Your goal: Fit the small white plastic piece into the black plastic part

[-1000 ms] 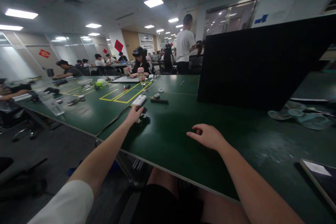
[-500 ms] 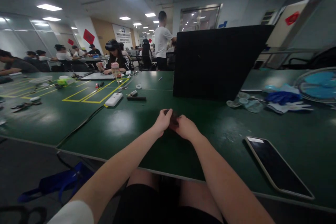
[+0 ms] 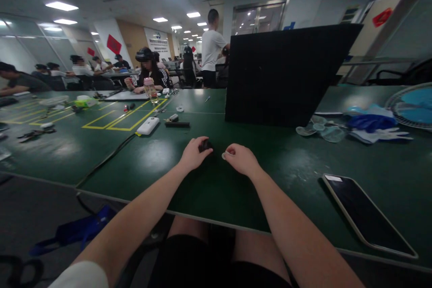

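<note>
My left hand is closed around a small dark object, just above the green table. What kind of thing it is cannot be made out. A short way to the right, my right hand pinches a small pale, roundish piece between thumb and fingers. A gap separates the two hands. Beyond them lie a dark flat bar and a white power bank-like box with a cable.
A large black panel stands upright behind my hands. On the right are a phone, gloves and a round blue fan. A bottle stands on the far left side, near a seated person.
My hands have moved apart, the left one leftward. The dark object stays in my left hand, and a pale piece now shows in my right. The view has shifted slightly.
</note>
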A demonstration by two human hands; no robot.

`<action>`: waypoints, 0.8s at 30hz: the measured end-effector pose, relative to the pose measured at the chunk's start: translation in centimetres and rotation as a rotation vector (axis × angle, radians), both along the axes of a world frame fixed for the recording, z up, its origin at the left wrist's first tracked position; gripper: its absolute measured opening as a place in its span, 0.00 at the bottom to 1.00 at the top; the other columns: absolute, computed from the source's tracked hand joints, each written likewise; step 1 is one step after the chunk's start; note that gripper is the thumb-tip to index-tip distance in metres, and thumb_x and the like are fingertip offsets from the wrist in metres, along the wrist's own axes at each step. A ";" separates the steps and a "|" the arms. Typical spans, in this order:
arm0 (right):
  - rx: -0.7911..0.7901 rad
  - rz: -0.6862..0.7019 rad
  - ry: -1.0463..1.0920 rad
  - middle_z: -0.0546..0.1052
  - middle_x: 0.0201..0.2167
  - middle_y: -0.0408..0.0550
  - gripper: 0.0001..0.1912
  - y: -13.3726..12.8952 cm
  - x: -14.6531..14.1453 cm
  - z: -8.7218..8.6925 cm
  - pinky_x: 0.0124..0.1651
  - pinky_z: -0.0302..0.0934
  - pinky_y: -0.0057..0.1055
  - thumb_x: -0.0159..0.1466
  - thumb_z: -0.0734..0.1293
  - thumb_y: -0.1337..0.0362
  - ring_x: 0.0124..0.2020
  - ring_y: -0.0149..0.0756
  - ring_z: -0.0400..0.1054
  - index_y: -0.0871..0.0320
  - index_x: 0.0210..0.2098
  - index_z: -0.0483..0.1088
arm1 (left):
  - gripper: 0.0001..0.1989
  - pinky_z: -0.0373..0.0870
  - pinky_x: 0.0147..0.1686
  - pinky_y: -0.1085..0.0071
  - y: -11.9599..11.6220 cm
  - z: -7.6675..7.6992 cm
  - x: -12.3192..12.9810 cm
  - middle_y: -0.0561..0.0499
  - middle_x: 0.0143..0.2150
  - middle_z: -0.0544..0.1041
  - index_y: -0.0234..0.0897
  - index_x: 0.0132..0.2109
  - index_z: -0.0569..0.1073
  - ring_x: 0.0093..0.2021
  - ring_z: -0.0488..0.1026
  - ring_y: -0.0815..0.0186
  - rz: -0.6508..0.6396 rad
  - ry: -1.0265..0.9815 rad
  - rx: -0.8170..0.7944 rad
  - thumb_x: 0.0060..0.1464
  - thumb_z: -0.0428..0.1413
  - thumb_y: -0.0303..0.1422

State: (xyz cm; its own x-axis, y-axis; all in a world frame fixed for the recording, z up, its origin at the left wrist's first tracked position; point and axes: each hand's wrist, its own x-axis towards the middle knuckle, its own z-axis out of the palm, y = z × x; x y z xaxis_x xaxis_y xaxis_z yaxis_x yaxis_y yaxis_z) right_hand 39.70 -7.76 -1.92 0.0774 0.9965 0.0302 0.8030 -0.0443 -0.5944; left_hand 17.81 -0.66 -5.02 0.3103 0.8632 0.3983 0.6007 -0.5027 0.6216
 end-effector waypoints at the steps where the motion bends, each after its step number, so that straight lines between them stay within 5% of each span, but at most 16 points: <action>1: 0.020 -0.025 0.022 0.78 0.43 0.48 0.15 0.1 -0.1 0.1 0.35 0.65 0.33 0.62 0.68 0.53 0.38 0.39 0.72 0.53 0.45 0.74 | 0.26 0.71 0.51 0.60 -0.2 0.2 0.2 0.46 0.48 0.74 0.44 0.59 0.71 0.46 0.73 0.59 -0.019 0.033 0.018 0.54 0.63 0.40; 11: 0.238 0.038 0.110 0.79 0.37 0.45 0.11 -1.2 -1.5 0.9 0.36 0.63 0.31 0.64 0.66 0.55 0.35 0.36 0.72 0.54 0.40 0.75 | 0.26 0.67 0.59 0.58 -2.2 1.2 1.3 0.46 0.55 0.75 0.44 0.59 0.71 0.55 0.72 0.57 -0.248 0.049 0.011 0.53 0.63 0.36; 16: 0.203 0.028 0.097 0.80 0.36 0.46 0.11 -1.2 -2.1 0.8 0.36 0.63 0.32 0.62 0.70 0.54 0.35 0.37 0.72 0.54 0.39 0.75 | 0.26 0.70 0.56 0.59 -2.5 1.0 1.9 0.46 0.54 0.77 0.43 0.58 0.72 0.53 0.74 0.56 -0.249 0.041 0.001 0.52 0.63 0.36; 24: 0.258 -0.039 0.418 0.80 0.37 0.49 0.14 -0.5 -1.4 1.2 0.37 0.67 0.32 0.63 0.69 0.54 0.36 0.35 0.73 0.57 0.40 0.75 | 0.24 0.72 0.48 0.62 -2.4 0.9 1.6 0.48 0.47 0.80 0.45 0.57 0.71 0.46 0.77 0.57 -0.160 0.058 -0.057 0.52 0.62 0.38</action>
